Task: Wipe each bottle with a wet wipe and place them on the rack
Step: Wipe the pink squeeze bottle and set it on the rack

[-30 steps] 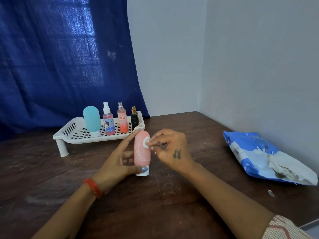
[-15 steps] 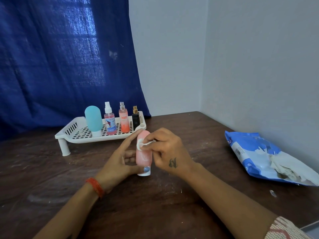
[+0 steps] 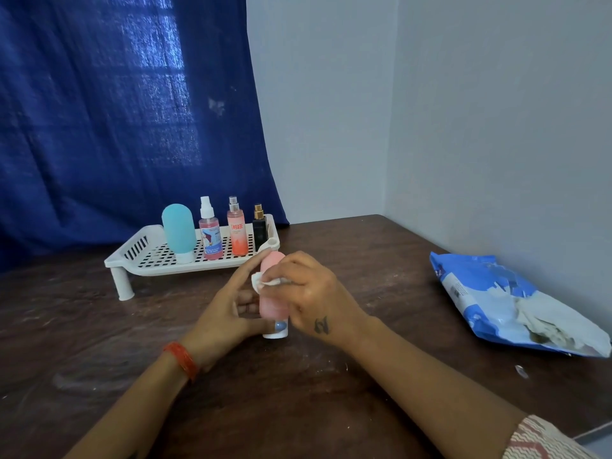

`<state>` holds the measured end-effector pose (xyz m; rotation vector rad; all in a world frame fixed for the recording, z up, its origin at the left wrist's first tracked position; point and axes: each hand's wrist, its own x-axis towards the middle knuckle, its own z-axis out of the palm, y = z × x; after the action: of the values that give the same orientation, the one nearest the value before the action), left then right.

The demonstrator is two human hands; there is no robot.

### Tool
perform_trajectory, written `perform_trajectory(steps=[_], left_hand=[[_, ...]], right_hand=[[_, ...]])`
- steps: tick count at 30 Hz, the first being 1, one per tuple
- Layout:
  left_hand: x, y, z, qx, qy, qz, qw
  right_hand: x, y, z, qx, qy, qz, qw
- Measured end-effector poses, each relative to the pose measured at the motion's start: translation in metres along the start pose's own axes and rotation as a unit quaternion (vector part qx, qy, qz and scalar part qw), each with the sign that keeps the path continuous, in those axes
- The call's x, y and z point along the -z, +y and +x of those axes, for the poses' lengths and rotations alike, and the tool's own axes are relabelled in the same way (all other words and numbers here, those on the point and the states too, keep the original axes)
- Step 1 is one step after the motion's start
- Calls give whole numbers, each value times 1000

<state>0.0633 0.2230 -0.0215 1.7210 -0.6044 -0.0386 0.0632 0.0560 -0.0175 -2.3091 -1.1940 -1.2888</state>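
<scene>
A pink bottle (image 3: 271, 309) stands cap-down on the brown table, in front of the white rack (image 3: 145, 256). My left hand (image 3: 228, 309) grips it from the left, thumb near its white cap. My right hand (image 3: 309, 291) pinches a small white wet wipe (image 3: 261, 281) and presses it against the bottle's upper left side, covering much of the bottle. On the rack stand a teal bottle (image 3: 177, 231), a pink spray bottle (image 3: 208, 235), an orange-pink spray bottle (image 3: 236, 231) and a small black bottle (image 3: 260, 226).
A blue and white wipes pack (image 3: 503, 303) lies open at the right by the grey wall. A dark blue curtain (image 3: 116, 111) hangs behind the rack. A small scrap (image 3: 520, 371) lies near the table's right edge.
My right hand has slid the wipe leftward across the bottle's top, rolling over in front of it. My left hand still holds the bottle in the same spot.
</scene>
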Motion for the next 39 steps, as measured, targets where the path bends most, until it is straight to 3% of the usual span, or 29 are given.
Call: perform_trajectory(steps=[5, 9, 17, 20, 24, 29, 35, 39], left_hand=[[1, 0, 0, 9, -9, 8, 1000], [2, -2, 0, 5, -3, 14, 1000], [-1, 1, -1, -10, 2, -5, 1000], [0, 1, -1, -3, -8, -6, 1000], [0, 1, -1, 8, -13, -7, 1000], [0, 1, -2, 5, -8, 0, 1000], [0, 2, -2, -4, 3, -15, 1000], [1, 0, -2, 1, -10, -16, 1000]], right_hand=[[6, 4, -4, -44, 46, 49, 997], [3, 6, -6, -99, 63, -3, 993], [-3, -1, 1, 19, -36, -2, 999], [6, 2, 0, 48, -14, 17, 999], [8, 5, -3, 27, 19, 20, 999], [4, 6, -6, -66, 71, -11, 995], [-1, -5, 0, 15, -26, 0, 1000], [5, -4, -1, 13, -4, 48, 999]])
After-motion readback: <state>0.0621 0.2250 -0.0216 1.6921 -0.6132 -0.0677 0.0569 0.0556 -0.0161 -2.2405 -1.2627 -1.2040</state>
